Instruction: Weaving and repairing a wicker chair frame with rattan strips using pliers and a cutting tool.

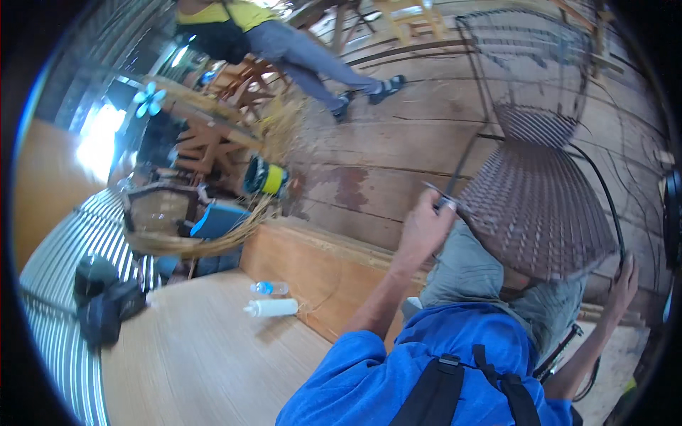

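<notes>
Wide worn floor planks [398, 135] under daylight. Raised pale wooden platform [192, 355] with a step edge [312, 263]. Corrugated metal wall [57, 284] at left, bright opening [96, 138] beyond. Wooden chair frames [220, 121] stacked near the back.

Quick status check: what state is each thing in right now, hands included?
Left hand: closed on a thin strand at the woven chair seat's edge.
Right hand: gripping the chair frame's dark rim.
Woven chair seat: tilted, resting on the knee.
White bottle: lying on its side.
Clear bottle: lying down, capped.
</notes>
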A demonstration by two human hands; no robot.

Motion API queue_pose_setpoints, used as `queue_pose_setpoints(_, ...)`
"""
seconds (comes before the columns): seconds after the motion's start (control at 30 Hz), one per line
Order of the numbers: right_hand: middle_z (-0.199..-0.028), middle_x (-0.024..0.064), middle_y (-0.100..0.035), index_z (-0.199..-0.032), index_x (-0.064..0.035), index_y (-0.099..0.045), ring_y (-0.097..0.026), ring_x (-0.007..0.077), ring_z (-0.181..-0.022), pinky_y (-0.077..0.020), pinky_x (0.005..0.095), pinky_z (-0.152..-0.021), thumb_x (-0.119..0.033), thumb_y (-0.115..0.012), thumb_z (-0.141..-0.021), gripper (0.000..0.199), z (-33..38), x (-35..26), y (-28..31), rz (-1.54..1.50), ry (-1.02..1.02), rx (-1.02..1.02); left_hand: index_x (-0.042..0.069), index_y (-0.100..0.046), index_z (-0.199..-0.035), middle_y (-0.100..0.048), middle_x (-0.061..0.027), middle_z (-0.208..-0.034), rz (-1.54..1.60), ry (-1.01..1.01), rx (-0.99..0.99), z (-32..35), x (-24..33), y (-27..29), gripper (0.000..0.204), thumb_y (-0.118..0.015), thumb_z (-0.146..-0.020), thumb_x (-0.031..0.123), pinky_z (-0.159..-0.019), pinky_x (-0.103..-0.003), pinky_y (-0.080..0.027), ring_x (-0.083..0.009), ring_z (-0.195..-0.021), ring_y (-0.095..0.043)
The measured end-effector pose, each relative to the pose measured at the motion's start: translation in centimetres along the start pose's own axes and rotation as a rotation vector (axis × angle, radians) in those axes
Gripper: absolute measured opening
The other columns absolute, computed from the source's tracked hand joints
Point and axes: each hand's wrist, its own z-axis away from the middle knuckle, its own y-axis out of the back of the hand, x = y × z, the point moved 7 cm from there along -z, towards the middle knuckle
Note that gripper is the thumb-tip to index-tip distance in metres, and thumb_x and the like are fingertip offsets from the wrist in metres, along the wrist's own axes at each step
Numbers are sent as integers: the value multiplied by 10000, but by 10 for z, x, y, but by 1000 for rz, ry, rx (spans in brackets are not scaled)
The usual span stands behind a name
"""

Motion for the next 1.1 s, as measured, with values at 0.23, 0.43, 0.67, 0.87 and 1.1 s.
queue_pose_setpoints(0.23, -729, -33, -488, -1021, -16, -616, -427, 99, -631, -354, 243, -561, -433, -509, -900, 447, -81, -110, -68, -181, -20, 21, 53, -624, -928, -617, -195, -856, -477, -356, 207, -99, 77, 55, 207, -425, -872, 58, -725, -449, -455, -354, -825, -598)
queue_pose_setpoints(0.43, -605, 87, -483, -707, 16, -523, -448, 181, -590, -366, 366, -552, -442, -400, -932, 526, -208, -241, -105, 144, 406, 41, -46, -644, -893, -610, -247, -733, -529, -413, 408, -205, 204, 96, 546, -364, -914, 423, -700, -425, -437, -381, -752, -601)
queue_pose_setpoints(0.67, -900, 185, -630, -1033, -11, -587, -607, 317, -867, -466, 415, -746, -312, -471, -893, 351, -278, -213, -122, 56, 457, 42, -30, -633, -1002, -623, -88, -791, -100, -700, 121, -304, 275, 96, 350, -515, -890, 279, -692, -298, -436, -157, -707, -559)
queue_pose_setpoints(0.87, -1003, 178, -632, -1134, -54, -592, -604, 317, -932, -465, 388, -786, -240, -452, -898, 331, -303, -211, -152, -17, 613, -75, 1, -630, -932, -558, -8, -722, -89, -587, 22, -366, 294, 108, 256, -521, -880, 227, -584, -211, -401, -83, -636, -494)
queue_pose_setpoints(1.1, -879, 172, -637, -1054, -9, -609, -608, 246, -834, -455, 340, -754, -187, -462, -892, 282, -280, -214, -163, -316, 697, 0, 43, -617, -766, -562, -35, -703, -121, -474, 92, -419, 311, 110, 252, -491, -856, 242, -605, -278, -453, -121, -655, -543)
